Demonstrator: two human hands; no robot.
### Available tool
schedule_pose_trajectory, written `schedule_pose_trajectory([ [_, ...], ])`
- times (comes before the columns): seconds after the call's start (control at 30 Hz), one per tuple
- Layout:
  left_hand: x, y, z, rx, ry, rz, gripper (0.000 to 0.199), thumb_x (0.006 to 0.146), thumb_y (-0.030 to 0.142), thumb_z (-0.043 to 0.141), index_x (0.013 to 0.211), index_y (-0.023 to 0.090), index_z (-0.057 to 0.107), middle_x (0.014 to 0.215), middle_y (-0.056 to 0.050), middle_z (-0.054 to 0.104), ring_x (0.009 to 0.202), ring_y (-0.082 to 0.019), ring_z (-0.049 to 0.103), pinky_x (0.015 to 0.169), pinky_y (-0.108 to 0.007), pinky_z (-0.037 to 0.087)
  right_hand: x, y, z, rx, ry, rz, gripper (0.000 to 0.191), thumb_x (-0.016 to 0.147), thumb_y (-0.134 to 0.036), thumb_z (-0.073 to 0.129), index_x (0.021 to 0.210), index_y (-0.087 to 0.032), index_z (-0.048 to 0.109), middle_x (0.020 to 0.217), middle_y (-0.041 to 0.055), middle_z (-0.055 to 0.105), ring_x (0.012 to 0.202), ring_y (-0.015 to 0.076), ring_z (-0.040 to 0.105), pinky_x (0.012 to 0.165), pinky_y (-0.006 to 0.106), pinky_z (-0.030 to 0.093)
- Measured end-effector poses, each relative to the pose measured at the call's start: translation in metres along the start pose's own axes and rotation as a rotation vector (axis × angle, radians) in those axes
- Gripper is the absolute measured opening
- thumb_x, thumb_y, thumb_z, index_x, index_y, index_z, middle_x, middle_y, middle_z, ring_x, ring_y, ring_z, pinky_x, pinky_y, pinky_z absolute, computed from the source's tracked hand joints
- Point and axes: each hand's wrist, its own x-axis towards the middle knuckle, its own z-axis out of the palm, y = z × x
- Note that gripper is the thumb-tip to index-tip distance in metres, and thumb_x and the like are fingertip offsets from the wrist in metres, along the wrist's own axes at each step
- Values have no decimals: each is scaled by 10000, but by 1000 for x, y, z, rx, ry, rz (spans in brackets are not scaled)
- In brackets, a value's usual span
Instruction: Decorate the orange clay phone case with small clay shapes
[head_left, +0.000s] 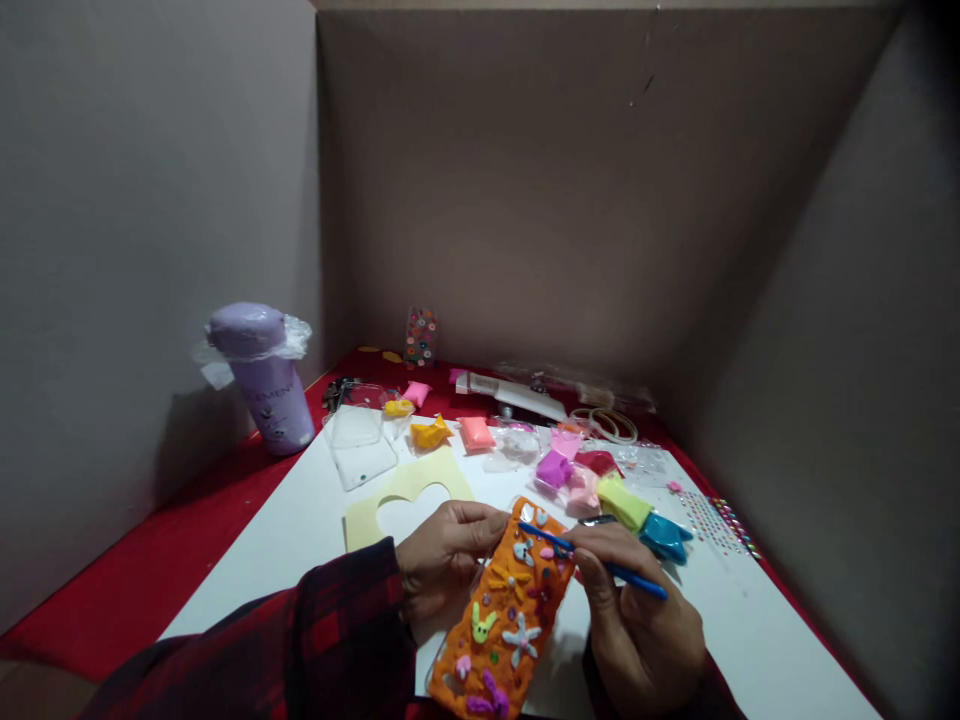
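My left hand (448, 560) grips the left edge of a phone case (504, 610) covered in orange clay, tilted above the white board. Small clay shapes decorate it: a white flower, a yellow-green bunny head, a purple piece near the bottom, and several gems. Between the thumb and fingers of my right hand (643, 610) is a blue modelling tool (637, 580). Its tip lies over the upper part of the case, near a small white clay figure (523, 551). Part of the tool is hidden behind my fingers.
Bags of coloured clay (626, 503) lie beyond the hands. A yellow sheet with a heart cutout (442, 475) and a clear case (364, 462) are to the left. Gem stickers (716, 525) lie right. A purple tumbler (268, 395) stands at far left; grey walls surround the table.
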Motion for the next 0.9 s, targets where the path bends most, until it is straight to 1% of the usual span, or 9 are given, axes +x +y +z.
schedule_pose_trajectory([
  [0.13, 3, -1, -4, -11, -15, -13, 248, 774, 266, 616, 858, 38, 669, 821, -174, 669, 748, -221, 635, 752, -346, 465, 2, -3, 0, -9, 12, -6, 145, 826, -79, 523, 893, -196, 577, 830, 8, 646, 801, 127, 607, 734, 264, 473],
  [0.27, 2, 0, -4, 16, -15, -18, 286, 760, 290, 635, 887, 35, 664, 871, -198, 670, 778, -241, 640, 760, -359, 465, 4, -4, 1, -12, 78, -26, 156, 822, -68, 522, 901, -191, 578, 836, 11, 641, 824, 133, 605, 757, 269, 473],
  [0.33, 1, 0, -3, 24, -3, -14, 299, 748, 299, 649, 889, 35, 664, 883, -203, 669, 793, -246, 639, 759, -355, 465, 4, -3, 1, 5, 53, -30, 161, 822, -68, 525, 912, -191, 578, 843, 14, 642, 824, 136, 606, 755, 273, 476],
  [0.43, 1, 0, -3, 11, 12, -3, 277, 743, 294, 656, 860, 43, 666, 846, -186, 671, 772, -230, 636, 746, -341, 464, 4, -2, 0, 28, -10, -31, 159, 823, -74, 530, 917, -191, 582, 848, 23, 647, 813, 146, 608, 732, 290, 485],
  [0.5, 1, 0, -3, 4, 18, -2, 266, 745, 294, 655, 849, 49, 668, 828, -174, 671, 754, -221, 634, 739, -336, 464, 3, -2, 0, 24, -22, -28, 157, 825, -76, 527, 915, -192, 582, 848, 28, 649, 808, 154, 610, 722, 304, 488],
  [0.63, 3, -1, -5, 17, 10, -20, 305, 712, 306, 689, 871, 45, 675, 882, -188, 668, 788, -240, 634, 746, -339, 464, 2, -3, 0, -9, 10, -4, 145, 828, -79, 523, 895, -197, 574, 833, 18, 648, 799, 145, 610, 730, 291, 478],
  [0.77, 4, -1, -6, 17, -2, -8, 329, 715, 316, 687, 885, 35, 673, 864, -186, 669, 778, -232, 629, 734, -329, 464, 4, -5, 2, -10, 18, -6, 142, 827, -79, 523, 886, -196, 578, 821, 4, 646, 788, 125, 607, 730, 259, 470],
  [0.9, 4, -2, -7, 16, 1, -13, 301, 716, 316, 689, 860, 52, 674, 845, -164, 666, 752, -207, 626, 680, -290, 462, 6, -7, 3, -4, 108, -2, 134, 821, -78, 523, 871, -183, 590, 817, 12, 643, 792, 134, 608, 732, 270, 470],
])
